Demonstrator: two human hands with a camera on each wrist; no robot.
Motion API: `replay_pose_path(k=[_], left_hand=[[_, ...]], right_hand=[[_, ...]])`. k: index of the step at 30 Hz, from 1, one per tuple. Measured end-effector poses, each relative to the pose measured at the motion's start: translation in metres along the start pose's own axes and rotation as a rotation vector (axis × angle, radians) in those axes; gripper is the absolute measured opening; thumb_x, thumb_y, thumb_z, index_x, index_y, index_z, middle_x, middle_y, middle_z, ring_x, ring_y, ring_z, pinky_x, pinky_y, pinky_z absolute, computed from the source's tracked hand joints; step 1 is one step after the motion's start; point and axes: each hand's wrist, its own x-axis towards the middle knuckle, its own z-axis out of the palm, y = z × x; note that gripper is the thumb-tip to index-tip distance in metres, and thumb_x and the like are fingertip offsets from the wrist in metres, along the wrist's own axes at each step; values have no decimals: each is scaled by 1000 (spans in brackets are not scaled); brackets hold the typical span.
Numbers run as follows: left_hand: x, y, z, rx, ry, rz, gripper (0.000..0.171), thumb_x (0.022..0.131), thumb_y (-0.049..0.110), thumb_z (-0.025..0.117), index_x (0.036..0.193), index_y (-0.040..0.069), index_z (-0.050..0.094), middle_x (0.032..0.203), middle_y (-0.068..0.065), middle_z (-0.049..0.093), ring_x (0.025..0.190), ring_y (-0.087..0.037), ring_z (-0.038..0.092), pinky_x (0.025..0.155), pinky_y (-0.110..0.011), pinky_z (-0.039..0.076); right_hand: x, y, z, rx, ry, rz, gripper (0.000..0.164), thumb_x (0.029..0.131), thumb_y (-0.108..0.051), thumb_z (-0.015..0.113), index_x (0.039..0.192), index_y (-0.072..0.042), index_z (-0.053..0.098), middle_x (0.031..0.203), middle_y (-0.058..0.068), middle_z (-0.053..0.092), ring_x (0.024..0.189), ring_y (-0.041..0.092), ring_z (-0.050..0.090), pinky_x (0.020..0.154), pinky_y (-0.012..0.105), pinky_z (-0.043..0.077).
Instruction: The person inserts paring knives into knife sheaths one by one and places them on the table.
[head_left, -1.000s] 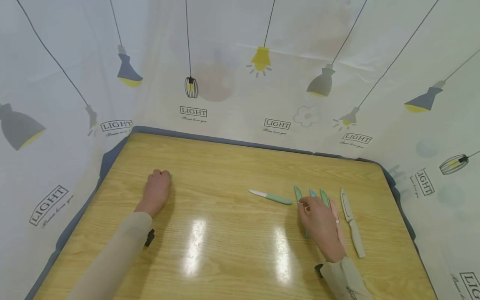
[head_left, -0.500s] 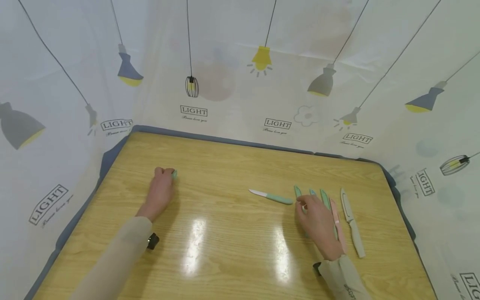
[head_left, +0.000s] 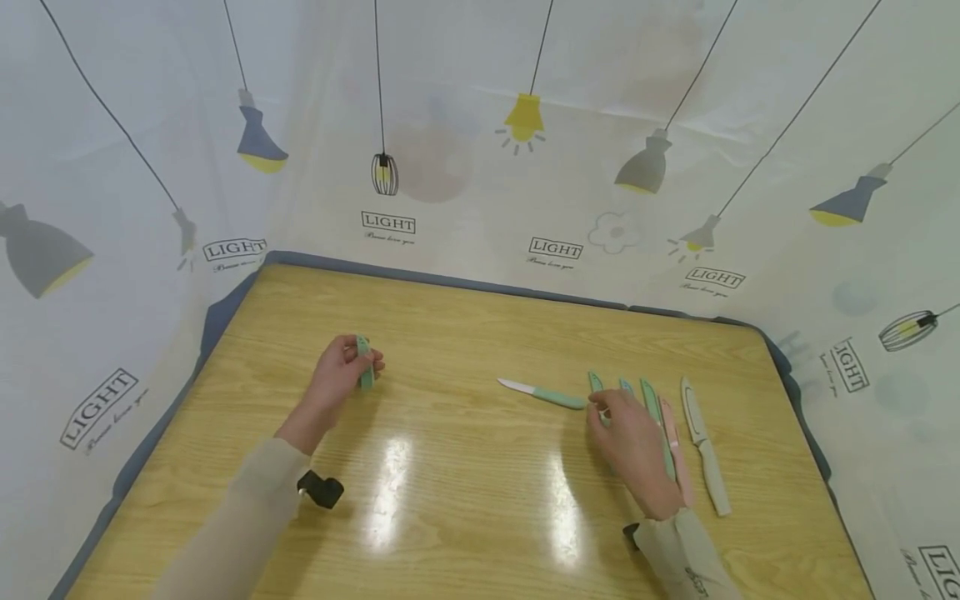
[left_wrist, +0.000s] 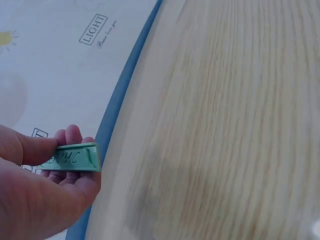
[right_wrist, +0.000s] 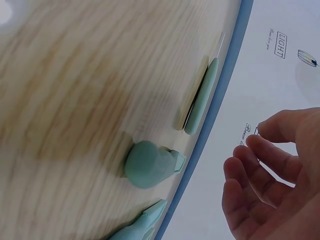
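My left hand [head_left: 339,373] holds a small green knife sheath [head_left: 366,380] above the left part of the table, pinched between thumb and fingers. Raised lettering shows on the sheath [left_wrist: 75,158] in the left wrist view. My right hand [head_left: 633,446] hovers over a row of knives, fingers loosely bent and nothing between them. Just left of it lies a bare knife [head_left: 557,398] with a white blade and green handle. Partly hidden under the right hand are a green knife [head_left: 596,382] and a blue-tipped one [head_left: 626,384].
Right of the hand lie another green knife [head_left: 650,395], a pink knife [head_left: 677,454] and a cream-white knife [head_left: 712,471]. The wooden table [head_left: 450,333] has a blue-grey edge, with a lamp-patterned curtain [head_left: 465,183] around it.
My left hand has lifted the green sheath off the table, moved right and turned so the sheath shows. The right hand has shifted only slightly left; the knives lie as before.
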Motion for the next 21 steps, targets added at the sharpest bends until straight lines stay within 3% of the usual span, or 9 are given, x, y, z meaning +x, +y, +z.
replay_pose_path(k=[6, 11, 16, 21], left_hand=[[-4, -2, 9, -98, -10, -9, 48, 102, 10, 47, 141, -10, 27, 130, -32, 47, 106, -26, 60, 92, -35, 52], [-7, -5, 21, -199, -35, -33, 50, 100, 11, 51, 139, -11, 29, 131, -33, 46, 108, -27, 62, 93, -38, 51], [-11, -9, 34, -308, -57, -59, 50, 99, 10, 53, 138, -11, 30, 133, -34, 43, 111, -31, 60, 93, -40, 51], [-16, -13, 47, -348, -74, -72, 50, 98, 8, 54, 137, -12, 29, 131, -36, 44, 116, -40, 55, 91, -39, 52]], right_hand=[[3, -5, 0, 20, -43, 2, 27, 93, -23, 56, 107, -5, 69, 100, 10, 65, 87, 25, 63, 63, 38, 55], [9, -12, 1, 44, -132, -2, 36, 95, -27, 58, 121, -3, 63, 119, 16, 63, 104, 32, 60, 81, 48, 54], [16, -18, 8, 65, -171, -81, 44, 93, -24, 62, 129, 0, 58, 128, 18, 59, 116, 35, 54, 95, 50, 47], [21, -22, 17, 46, -217, -159, 53, 92, -25, 64, 135, 4, 53, 134, 21, 54, 124, 39, 47, 102, 51, 41]])
